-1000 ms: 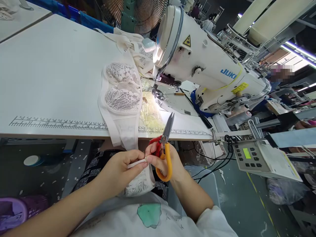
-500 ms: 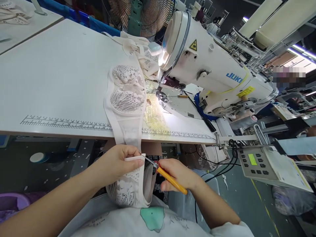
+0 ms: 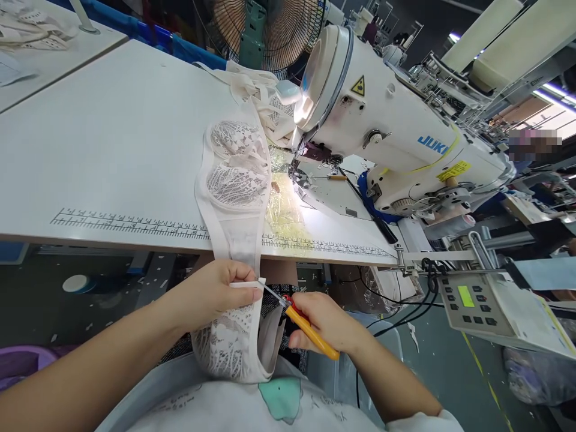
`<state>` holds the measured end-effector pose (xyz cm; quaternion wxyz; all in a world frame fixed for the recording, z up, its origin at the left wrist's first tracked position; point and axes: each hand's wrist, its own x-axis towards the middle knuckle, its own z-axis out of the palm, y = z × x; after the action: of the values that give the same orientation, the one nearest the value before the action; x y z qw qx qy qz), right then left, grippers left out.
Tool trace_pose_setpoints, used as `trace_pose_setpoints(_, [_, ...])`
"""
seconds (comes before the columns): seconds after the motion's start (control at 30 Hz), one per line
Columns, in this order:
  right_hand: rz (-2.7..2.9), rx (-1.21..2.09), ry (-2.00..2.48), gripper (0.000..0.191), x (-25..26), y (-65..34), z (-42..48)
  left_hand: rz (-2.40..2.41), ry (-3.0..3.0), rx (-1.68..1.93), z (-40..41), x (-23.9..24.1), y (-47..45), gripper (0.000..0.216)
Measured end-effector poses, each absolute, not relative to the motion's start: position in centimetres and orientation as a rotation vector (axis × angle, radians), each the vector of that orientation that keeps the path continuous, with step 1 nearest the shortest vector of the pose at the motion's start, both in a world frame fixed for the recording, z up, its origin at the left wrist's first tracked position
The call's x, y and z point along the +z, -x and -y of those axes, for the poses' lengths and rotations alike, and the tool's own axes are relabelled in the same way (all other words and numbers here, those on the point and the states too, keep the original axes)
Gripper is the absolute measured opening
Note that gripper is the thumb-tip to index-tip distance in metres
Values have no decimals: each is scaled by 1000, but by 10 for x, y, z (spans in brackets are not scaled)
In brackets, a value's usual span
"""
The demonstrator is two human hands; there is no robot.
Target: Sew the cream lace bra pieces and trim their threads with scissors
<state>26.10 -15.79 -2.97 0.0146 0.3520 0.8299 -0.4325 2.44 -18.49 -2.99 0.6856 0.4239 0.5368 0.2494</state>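
A white lace bra [image 3: 237, 183] runs from the table top down over the table edge into my lap, one lace cup [image 3: 231, 345] hanging near my body. My left hand [image 3: 227, 291] pinches the bra's edge band between thumb and fingers, just below the table edge. In my right hand [image 3: 321, 324] is a seam ripper [image 3: 312, 331] with an orange handle and thin metal shaft. Its tip meets the band beside my left thumb; the very end is too small to make out. Something small and red shows by my right fingers.
A white sewing machine [image 3: 382, 114] with its lamp lit stands at the right of the table [image 3: 126, 138]. More white garments [image 3: 265, 99] lie behind the bra. A printed ruler [image 3: 130, 225] follows the front edge. A fan [image 3: 279, 33] and a control box [image 3: 477, 306] flank the machine.
The whole view has shifted slightly. My hands keep the same hold on the band and seam ripper, with the right hand and handle tilted a touch lower.
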Motion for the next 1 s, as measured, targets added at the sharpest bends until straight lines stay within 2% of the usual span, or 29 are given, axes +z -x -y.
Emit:
trace_pose_setpoints(0.13, [-2515, -1433, -1144, 74, -31, -259, 160, -1196, -950, 545, 184, -30, -23, 42])
trace_pose_setpoints(0.53, [-2806, -1297, -1274, 54, -44, -252, 160, -1244, -923, 610, 185, -13, -13, 35])
trace_pose_setpoints(0.8, [-3099, -686, -1488, 30, -18, -237, 112, -1262, -890, 718, 210, -18, 28, 29])
trace_pose_setpoints(1.0, [-3327, -290, -947, 21, -35, -157, 59, -1335, -818, 755, 236, -33, 75, 25])
